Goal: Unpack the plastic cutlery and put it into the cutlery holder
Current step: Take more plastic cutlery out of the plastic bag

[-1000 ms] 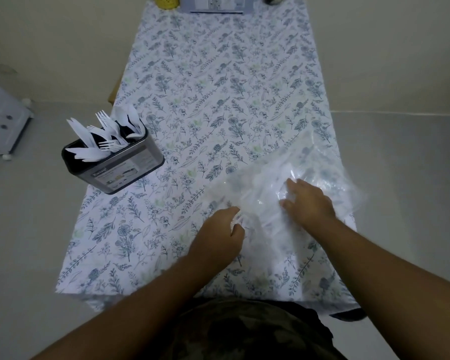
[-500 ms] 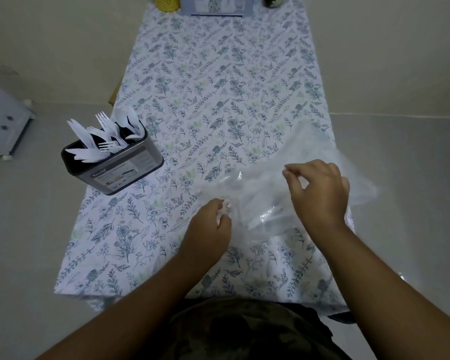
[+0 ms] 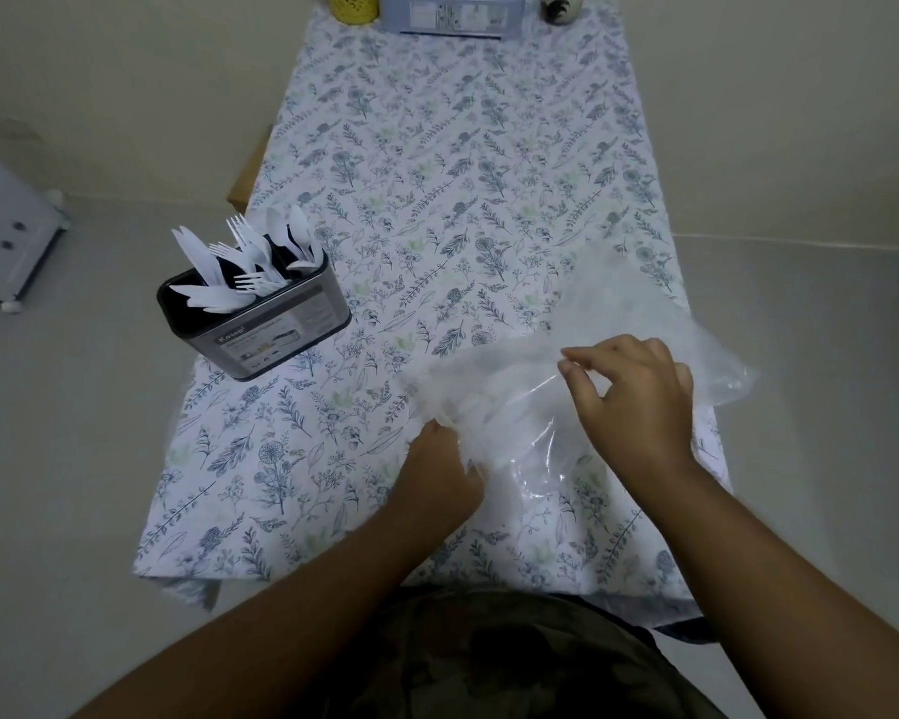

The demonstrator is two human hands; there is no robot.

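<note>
Down on the floral-clothed counter [image 3: 437, 163], the left hand [image 3: 439, 472] pinches the clear crinkled plastic bag [image 3: 530, 407] at its near-left edge while the right hand [image 3: 637, 394] pinches its top (white plastic cutlery [image 3: 245, 267] stands in the black-rimmed metal cutlery holder [image 3: 260, 329], well apart).

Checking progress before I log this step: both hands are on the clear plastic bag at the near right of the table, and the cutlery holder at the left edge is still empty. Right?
Not quite. The head view shows the cutlery holder already holds white plastic forks and knives. The rest stands: the left hand and right hand are on the clear plastic bag.
</note>
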